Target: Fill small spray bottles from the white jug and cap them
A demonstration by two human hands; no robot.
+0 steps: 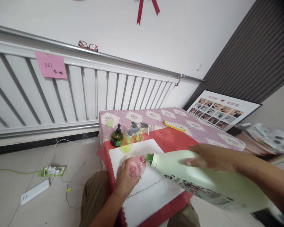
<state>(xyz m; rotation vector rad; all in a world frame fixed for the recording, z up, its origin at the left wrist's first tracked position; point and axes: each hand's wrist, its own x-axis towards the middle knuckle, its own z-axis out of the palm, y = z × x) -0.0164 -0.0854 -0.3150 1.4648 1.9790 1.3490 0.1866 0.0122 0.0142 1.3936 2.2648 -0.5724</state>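
My right hand (209, 156) grips a big pale green jug (203, 179) that lies tilted, its green spout pointing left. The spout meets the mouth of a small clear pink bottle (136, 167), and my left hand (125, 179) is wrapped round that bottle over a white cloth (144, 189). Behind the cloth stand a dark green pump bottle (116, 136), a yellow-green spray bottle (127, 142) and a second spray bottle (142, 130).
A low table with a pink patterned cover (180, 119) and a red mat (170, 138) carries a yellow flat item (174, 126). A white radiator (85, 94) lines the wall, red glasses (88, 46) on top. A power strip (52, 170) and cables lie on the floor.
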